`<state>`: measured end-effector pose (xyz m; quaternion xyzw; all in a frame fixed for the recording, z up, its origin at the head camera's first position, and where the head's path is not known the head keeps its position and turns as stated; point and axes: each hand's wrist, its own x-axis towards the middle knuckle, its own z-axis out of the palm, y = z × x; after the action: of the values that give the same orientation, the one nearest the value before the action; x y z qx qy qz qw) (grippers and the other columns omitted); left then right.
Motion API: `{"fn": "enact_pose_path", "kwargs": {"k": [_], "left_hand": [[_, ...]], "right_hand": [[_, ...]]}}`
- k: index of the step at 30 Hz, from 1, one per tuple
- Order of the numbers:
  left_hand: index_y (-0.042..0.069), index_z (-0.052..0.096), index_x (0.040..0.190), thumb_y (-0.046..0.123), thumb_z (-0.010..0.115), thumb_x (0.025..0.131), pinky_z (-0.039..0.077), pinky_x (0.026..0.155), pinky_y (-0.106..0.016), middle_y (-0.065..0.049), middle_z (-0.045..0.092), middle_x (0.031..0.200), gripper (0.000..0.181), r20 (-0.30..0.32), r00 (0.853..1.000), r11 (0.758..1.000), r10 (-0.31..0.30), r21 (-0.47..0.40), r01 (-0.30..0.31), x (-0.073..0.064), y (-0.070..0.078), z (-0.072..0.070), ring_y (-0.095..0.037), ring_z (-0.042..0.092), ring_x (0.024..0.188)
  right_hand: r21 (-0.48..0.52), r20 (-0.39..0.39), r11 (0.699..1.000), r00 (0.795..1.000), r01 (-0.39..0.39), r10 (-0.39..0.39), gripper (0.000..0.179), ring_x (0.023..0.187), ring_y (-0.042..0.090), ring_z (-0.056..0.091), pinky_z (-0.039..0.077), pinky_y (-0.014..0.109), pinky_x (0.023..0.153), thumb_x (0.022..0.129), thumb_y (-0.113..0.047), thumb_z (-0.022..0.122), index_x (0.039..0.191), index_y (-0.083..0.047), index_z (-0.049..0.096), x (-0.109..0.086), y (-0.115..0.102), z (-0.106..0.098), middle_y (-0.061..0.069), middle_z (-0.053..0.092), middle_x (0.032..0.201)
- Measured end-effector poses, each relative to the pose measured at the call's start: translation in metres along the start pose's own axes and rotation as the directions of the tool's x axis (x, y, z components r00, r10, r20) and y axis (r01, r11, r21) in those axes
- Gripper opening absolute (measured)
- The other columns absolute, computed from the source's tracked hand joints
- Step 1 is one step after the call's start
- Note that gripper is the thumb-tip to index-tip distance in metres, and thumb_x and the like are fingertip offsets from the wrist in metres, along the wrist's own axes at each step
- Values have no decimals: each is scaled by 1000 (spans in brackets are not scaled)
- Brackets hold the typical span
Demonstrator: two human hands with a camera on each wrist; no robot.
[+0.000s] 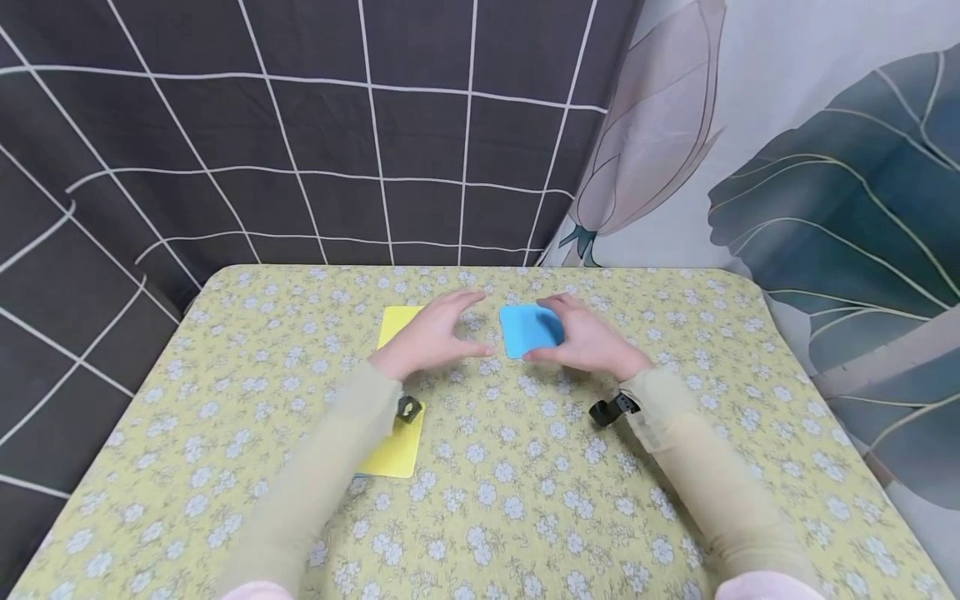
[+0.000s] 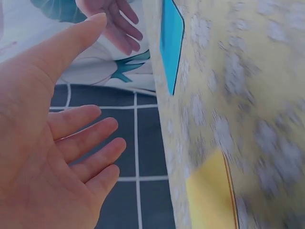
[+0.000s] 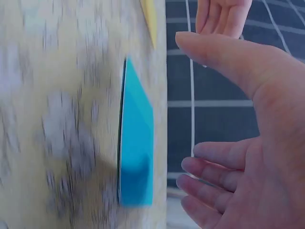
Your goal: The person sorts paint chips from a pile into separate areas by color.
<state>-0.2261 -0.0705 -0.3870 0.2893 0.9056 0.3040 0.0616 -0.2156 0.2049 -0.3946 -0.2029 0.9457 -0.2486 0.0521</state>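
Note:
My left hand is held above the table with thumb and fingers spread, holding nothing. Under its wrist and forearm lies flat yellow card-like material, partly hidden, so I cannot tell whether it is one piece or two. A sliver of blue shows under its front edge. My right hand hovers over a blue square card with rounded corners and covers its right side in the head view. The right wrist view shows a gap between that hand and the blue card. Both palms face each other.
A yellow floral cloth covers the table. Behind and to the left hangs a dark curtain with a white grid. A pale curtain with large leaves hangs on the right. Dark straps circle the wrists.

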Motion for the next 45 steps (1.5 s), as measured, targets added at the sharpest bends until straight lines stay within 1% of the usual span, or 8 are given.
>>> {"fn": "enact_pose_path", "kwargs": {"k": [6, 13, 19, 26, 31, 37, 41, 45], "left_hand": [[12, 40, 157, 51, 78, 86, 25, 119, -49, -11, 39, 159, 89, 4, 999, 999, -37, 14, 37, -33, -8, -9, -30, 31, 147], [8, 42, 155, 48, 81, 84, 27, 118, -51, -14, 41, 157, 90, -6, 998, 998, -66, 16, 66, -67, -17, -17, -33, 34, 145], [3, 46, 150, 46, 84, 82, 29, 117, -54, -16, 45, 154, 89, -26, 995, 995, -92, 34, 92, -99, -22, -24, -36, 38, 142], [4, 46, 151, 45, 84, 82, 34, 114, -54, -15, 45, 153, 89, -38, 991, 992, -126, 29, 127, -131, -28, -28, -35, 42, 139], [0, 48, 149, 44, 87, 80, 33, 114, -58, -20, 46, 152, 91, -26, 990, 989, -137, 56, 138, -148, -30, -29, -40, 40, 140], [-2, 53, 145, 44, 95, 66, 36, 112, -57, -18, 53, 146, 100, 44, 991, 990, -124, 75, 120, -164, -33, -26, -41, 46, 135], [-4, 50, 146, 43, 99, 58, 39, 110, -58, -20, 53, 145, 110, 85, 990, 993, -110, 56, 106, -171, -34, -22, -42, 48, 132], [-5, 48, 146, 37, 100, 57, 41, 108, -59, -22, 53, 144, 111, 88, 992, 994, -89, 70, 83, -174, -35, -18, -42, 50, 130]], "right_hand": [[1, 6, 998, 998, 69, -69, 101, 124, 36, 51, 50, 52, 97, 79, -53, 82, 154, 0, 40, -4, -25, 11, 20, 45, 148], [-2, 8, 987, 987, 163, -163, 99, 134, 36, 47, 42, 49, 109, 81, -55, 81, 152, 2, 42, -5, -53, 28, 20, 47, 148], [-10, 56, 978, 977, 209, -208, 97, 135, 31, 48, 38, 44, 113, 80, -53, 82, 151, 1, 44, -10, -80, 43, 14, 50, 147], [2, 112, 967, 961, 254, -252, 94, 136, 26, 47, 36, 38, 114, 81, -52, 82, 150, 0, 45, -16, -107, 62, 13, 50, 148], [-3, 136, 959, 950, 285, -282, 99, 136, 27, 47, 37, 36, 114, 80, -54, 83, 151, 2, 43, -20, -121, 75, 15, 50, 149], [-25, 177, 949, 936, 314, -304, 108, 136, 25, 46, 37, 32, 113, 77, -60, 83, 153, 2, 39, -25, -133, 90, 14, 48, 149], [-29, 188, 941, 927, 337, -326, 111, 133, 23, 48, 38, 30, 112, 74, -63, 83, 152, 2, 40, -27, -140, 98, 13, 49, 148], [-56, 192, 938, 926, 341, -325, 112, 132, 22, 47, 39, 29, 111, 71, -64, 85, 151, 2, 42, -26, -147, 103, 11, 49, 146]]}}
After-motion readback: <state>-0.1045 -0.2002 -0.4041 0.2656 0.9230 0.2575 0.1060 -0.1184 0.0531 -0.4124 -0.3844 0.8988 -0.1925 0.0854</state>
